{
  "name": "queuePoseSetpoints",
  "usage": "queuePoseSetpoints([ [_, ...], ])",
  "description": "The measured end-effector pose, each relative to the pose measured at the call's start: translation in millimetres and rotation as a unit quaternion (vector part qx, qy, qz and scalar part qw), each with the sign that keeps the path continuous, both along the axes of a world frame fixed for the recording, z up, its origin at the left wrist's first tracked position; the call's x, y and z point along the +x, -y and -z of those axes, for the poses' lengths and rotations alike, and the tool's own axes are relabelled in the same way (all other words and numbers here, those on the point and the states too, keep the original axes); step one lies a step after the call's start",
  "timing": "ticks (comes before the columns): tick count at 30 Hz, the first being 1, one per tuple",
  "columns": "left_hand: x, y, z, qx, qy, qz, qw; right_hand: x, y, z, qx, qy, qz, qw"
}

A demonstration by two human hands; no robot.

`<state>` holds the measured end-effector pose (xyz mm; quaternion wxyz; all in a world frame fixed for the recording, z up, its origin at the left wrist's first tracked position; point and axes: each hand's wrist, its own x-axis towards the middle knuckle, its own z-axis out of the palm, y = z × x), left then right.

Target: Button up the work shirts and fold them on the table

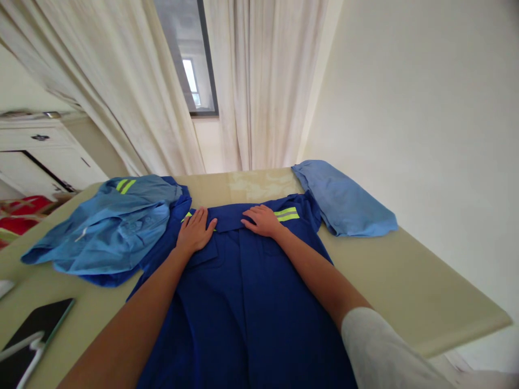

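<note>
A dark blue work jacket [243,292] with yellow and silver reflective strips is spread front up on the table, its collar [229,217] at the far end. On the left part of the collar lies my left hand [196,231], flat, thumb and fingers apart. My right hand [261,220] rests on the collar's right part, fingers slightly bent and spread, beside a reflective strip [287,214]. Neither hand visibly grips the cloth. The jacket's lower end runs out of view below, and my forearms cover parts of it.
A crumpled light blue garment [117,232] lies on the left of the table [389,281], and a folded light blue cloth [344,202] at its far right. At lower left is a dark flat device [51,319] with a white plastic piece [34,346] over it. Curtains [267,81] hang behind.
</note>
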<state>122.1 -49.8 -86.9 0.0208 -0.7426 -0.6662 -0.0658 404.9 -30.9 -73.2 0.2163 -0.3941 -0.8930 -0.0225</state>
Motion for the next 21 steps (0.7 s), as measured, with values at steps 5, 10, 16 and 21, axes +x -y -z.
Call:
queuePoseSetpoints([
  [5, 0.3, -3.3, 1.9, -0.012, 0.011, -0.003, 1.000, 26.9, 14.8, -19.8, 0.051, -0.103, 0.140, 0.984],
  [10, -1.4, -6.4, 7.3, 0.005, 0.020, -0.001, 1.000, 113.0, 48.1, -31.0, 0.051, -0.167, 0.403, 0.898],
  [16, -2.5, -8.3, 8.6, 0.017, 0.025, 0.003, 1.000, 169.4, 66.4, -11.0, -0.091, -0.134, 0.501, 0.850],
  [21, -4.2, -8.1, 6.7, 0.004, 0.025, 0.000, 1.000, 168.4, 53.3, -8.7, -0.117, -0.216, 0.472, 0.847],
])
